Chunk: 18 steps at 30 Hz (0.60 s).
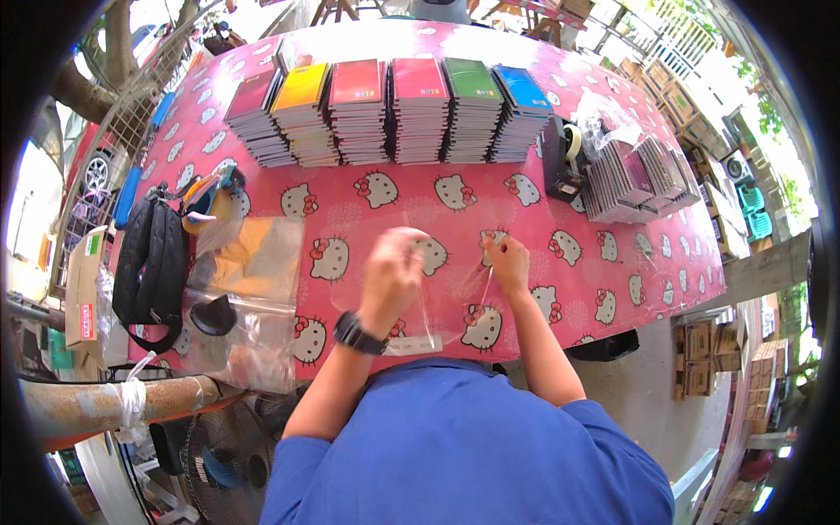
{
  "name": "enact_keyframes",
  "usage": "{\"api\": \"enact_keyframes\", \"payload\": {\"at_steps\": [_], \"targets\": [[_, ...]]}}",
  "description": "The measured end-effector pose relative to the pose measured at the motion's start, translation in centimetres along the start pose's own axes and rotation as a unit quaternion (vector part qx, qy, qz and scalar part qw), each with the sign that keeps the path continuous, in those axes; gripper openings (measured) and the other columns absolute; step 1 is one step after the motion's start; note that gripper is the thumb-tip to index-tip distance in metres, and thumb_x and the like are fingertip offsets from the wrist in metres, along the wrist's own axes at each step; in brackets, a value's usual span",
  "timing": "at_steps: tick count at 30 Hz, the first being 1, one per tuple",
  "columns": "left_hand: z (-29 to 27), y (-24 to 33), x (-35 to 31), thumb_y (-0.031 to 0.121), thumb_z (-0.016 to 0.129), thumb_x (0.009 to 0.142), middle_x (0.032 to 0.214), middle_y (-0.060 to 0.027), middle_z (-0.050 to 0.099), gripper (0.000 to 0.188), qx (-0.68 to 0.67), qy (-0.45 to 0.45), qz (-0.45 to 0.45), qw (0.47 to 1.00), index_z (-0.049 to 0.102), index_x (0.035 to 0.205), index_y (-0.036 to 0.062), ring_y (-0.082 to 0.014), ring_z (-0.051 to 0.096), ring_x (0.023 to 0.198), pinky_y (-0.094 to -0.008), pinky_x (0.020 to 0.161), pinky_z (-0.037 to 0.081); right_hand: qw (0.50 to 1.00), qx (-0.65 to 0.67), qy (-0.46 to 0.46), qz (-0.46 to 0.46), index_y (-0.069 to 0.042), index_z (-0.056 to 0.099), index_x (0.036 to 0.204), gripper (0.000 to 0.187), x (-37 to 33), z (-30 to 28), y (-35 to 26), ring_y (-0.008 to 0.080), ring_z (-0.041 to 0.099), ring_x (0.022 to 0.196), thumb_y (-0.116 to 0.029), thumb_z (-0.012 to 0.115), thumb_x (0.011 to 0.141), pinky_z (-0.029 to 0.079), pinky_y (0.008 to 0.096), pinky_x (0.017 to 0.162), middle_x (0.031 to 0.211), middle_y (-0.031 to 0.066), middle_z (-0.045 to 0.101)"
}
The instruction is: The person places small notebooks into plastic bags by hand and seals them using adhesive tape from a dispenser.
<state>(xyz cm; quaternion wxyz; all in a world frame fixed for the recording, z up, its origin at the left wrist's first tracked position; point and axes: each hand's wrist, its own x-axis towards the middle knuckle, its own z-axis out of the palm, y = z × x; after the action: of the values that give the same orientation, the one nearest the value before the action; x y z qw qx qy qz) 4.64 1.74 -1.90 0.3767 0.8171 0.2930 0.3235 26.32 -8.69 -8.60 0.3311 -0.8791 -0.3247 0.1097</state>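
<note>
one clear film [451, 302], pinched on its right side

position: the clear film is in front of you, between your two hands, over the pink tablecloth [337, 203]. thin bright creases mark it; most of its outline is lost against the printed cloth.

right hand [507, 260]: fingertips together, seemingly clamped on an edge of the clear film. below this grip a bright fold runs toward you and slightly to your left.

left hand [392, 271]: blurred. you cannot tell from this view whether its fingers are apart, together or closed on the film. a black watch [359, 334] is on its wrist.

governing relation: the film lies toward your body from both sets of fingers, to the left of the right fingertips and to the right of the left hand. treat the right hand as the nearer, since it appears to be in contact. the long axis cannot be read; the visible creases run roughly away from you. a white strip [413, 346] lies at the near end, just beside your blue shirt [490, 437]; you cannot tell whether it is fixed to the film.

surroundings: six stacks of notebooks [420, 114] stand in a row beyond your hands. a black tape dispenser [563, 162] stands to their right.
</note>
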Motion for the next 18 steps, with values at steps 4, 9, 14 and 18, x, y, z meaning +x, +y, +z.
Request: {"api": "enact_keyframes", "payload": {"at_steps": [4, 9, 14, 18], "targets": [[4.5, -5.8, -3.4, 0.032, 0.056, 0.084, 0.142, -0.0127, 0.032, 0.056, 0.33, -0.09, -0.011, 0.94, 0.04, 0.132, 0.0096, -0.0342, 0.027, 0.131, -0.0524, 0.104, 0.025, 0.985, -0.019, 0.15, -0.084, -0.002, 0.056, 0.093, 0.033, -0.1, -0.8, -0.4, 0.0267, 0.054, 0.087, -0.033, 0.063, 0.083, 0.042, 0.038, 0.074, 0.097, 0.0173, 0.058], [3.8, -7.8, -2.9, 0.04, 0.054, 0.083, 0.146, -0.014, 0.024, 0.067, 0.317, -0.095, 0.028, 0.943, 0.032, 0.138, 0.01, -0.034, 0.017, 0.136, -0.058, 0.106, 0.015, 0.91, -0.246, -0.04, -0.331, -0.006, 0.044, 0.126, 0.051, -3.9, 1.7, -0.2, 0.0353, 0.028, 0.128, -0.031, 0.06, 0.085, 0.023, 0.047, 0.104, 0.134, 0.0164, 0.038], [2.1, -8.2, -2.7, 0.031, 0.059, 0.079, 0.141, -0.0152, 0.031, 0.064, 0.277, -0.014, 0.069, 0.958, 0.037, 0.134, 0.0079, -0.0342, 0.023, 0.133, -0.0533, 0.107, 0.019, 0.93, -0.127, -0.015, -0.343, -0.007, 0.052, 0.118, 0.044, -1.3, 1.2, -5.3, 0.034, 0.041, 0.116, -0.027, 0.062, 0.08, 0.03, 0.0489, 0.097, 0.123, 0.013, 0.048], [2.0, -5.3, -3.5, 0.015, 0.062, 0.076, 0.118, -0.011, 0.05, 0.039, 0.155, 0.062, 0.067, 0.984, 0.054, 0.113, 0.0087, -0.0317, 0.043, 0.112, -0.0472, 0.095, 0.033, 0.828, 0.057, -0.026, -0.557, -0.005, 0.059, 0.098, 0.025, 4.5, 2.5, -19.2, 0.032, 0.053, 0.094, -0.011, 0.063, 0.074, 0.042, 0.042, 0.083, 0.097, 0.0113, 0.057]]}}
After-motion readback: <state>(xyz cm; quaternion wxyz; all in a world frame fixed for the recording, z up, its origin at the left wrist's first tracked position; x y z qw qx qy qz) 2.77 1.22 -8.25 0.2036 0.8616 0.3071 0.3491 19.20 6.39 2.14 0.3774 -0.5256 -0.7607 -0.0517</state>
